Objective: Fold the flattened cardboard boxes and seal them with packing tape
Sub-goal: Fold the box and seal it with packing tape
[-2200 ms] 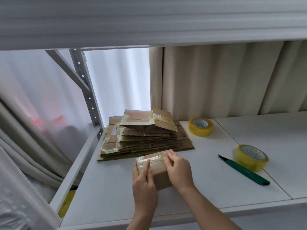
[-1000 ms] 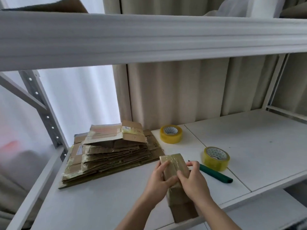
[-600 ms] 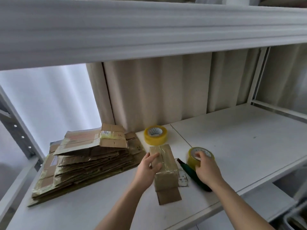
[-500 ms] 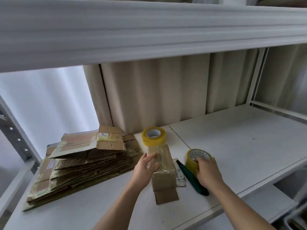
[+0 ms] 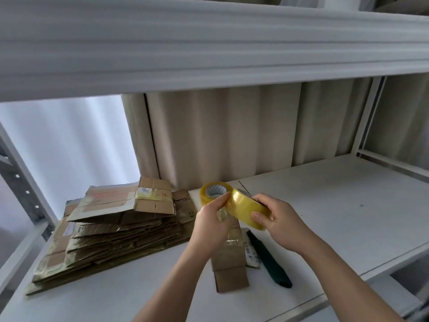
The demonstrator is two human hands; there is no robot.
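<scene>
- At six o'clock, nearest the person, a small folded cardboard box lies on the white shelf, a green knife just beside it at four o'clock.
- Above the box, the right hand grasps a yellow tape roll; the left hand pinches at its edge, likely hunting the tape end.
- Risk: a thin, clear end may split or stick back on itself, and the unheld box could shift.
- At twelve o'clock a second tape roll rests; at ten o'clock, the stack of flattened boxes waits.
</scene>
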